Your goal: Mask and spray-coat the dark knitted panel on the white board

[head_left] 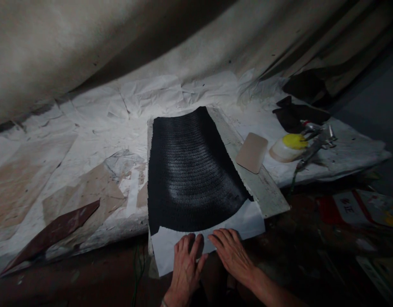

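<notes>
A black sheet with a ridged, glossy texture [196,166], which looks like embossed leather, lies on a pale board [273,192] in the middle of the table. White paper [244,224] borders its curved near edge and overhangs the board's front. My left hand [186,266] rests on this paper with fingers stretched forward and thumb apart. Beside it my right hand [231,253] lies flat on the paper's near edge, fingers extended. Neither hand shows anything held, and both are just short of the black sheet. Whether paper runs beneath the sheet is hidden.
A tan round-cornered card [252,152] lies on the board's right side. Farther right rests a spray gun [321,138] with a yellow-topped cup [290,147]. Dark scraps [295,113] lie behind it. A maroon piece [55,234] is at left. A pale cloth [151,38] hangs behind.
</notes>
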A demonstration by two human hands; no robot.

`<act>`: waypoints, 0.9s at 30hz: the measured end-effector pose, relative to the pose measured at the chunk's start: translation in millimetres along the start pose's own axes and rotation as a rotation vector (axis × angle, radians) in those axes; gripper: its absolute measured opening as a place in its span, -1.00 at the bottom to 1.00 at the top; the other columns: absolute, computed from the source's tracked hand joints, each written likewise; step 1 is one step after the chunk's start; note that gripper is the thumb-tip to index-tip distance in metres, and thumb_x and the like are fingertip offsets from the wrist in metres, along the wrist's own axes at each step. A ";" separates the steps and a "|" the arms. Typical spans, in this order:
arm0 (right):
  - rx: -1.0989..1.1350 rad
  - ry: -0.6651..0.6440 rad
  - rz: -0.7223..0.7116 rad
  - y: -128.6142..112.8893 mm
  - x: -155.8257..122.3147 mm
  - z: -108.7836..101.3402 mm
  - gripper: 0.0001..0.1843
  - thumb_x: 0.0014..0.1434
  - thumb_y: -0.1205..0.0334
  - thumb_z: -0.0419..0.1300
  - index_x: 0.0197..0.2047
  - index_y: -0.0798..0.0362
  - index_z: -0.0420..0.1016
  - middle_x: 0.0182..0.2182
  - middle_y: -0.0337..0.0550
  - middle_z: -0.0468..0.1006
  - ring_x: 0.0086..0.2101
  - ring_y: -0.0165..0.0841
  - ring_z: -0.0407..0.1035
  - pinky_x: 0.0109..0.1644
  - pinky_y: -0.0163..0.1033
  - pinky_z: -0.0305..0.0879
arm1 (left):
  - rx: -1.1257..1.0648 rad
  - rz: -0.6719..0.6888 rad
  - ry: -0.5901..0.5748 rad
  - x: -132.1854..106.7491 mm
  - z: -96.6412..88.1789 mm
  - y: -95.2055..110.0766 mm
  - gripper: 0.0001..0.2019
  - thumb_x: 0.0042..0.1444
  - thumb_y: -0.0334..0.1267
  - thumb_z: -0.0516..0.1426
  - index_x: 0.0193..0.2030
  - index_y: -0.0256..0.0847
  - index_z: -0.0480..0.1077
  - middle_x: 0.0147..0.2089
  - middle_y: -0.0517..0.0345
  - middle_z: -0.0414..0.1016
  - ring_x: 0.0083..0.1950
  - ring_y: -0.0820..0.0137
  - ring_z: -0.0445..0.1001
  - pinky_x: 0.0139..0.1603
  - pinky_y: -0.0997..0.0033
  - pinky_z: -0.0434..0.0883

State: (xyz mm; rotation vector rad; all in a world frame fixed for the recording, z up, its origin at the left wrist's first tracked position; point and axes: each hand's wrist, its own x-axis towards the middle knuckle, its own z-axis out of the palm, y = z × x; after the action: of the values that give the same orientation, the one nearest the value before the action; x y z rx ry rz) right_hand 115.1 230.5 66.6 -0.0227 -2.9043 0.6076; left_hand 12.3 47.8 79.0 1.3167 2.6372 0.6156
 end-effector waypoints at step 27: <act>0.050 0.151 -0.094 0.4 5.9 -15.8 -0.71 0.39 0.47 -0.17 -0.25 0.12 0.33 -0.25 -0.12 0.40 -0.20 -0.24 0.24 0.05 -0.03 0.02 | 0.239 0.114 -0.200 62.2 -11.3 3.1 -0.61 0.31 -0.32 -0.07 0.20 0.15 0.29 -0.03 0.12 0.38 -0.05 0.24 0.25 -0.11 0.17 0.17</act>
State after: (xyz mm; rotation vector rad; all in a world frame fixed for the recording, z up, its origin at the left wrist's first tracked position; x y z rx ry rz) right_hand 112.0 237.5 81.6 0.0706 -2.7271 0.6327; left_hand -26.6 95.1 94.6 1.5120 2.5454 0.1713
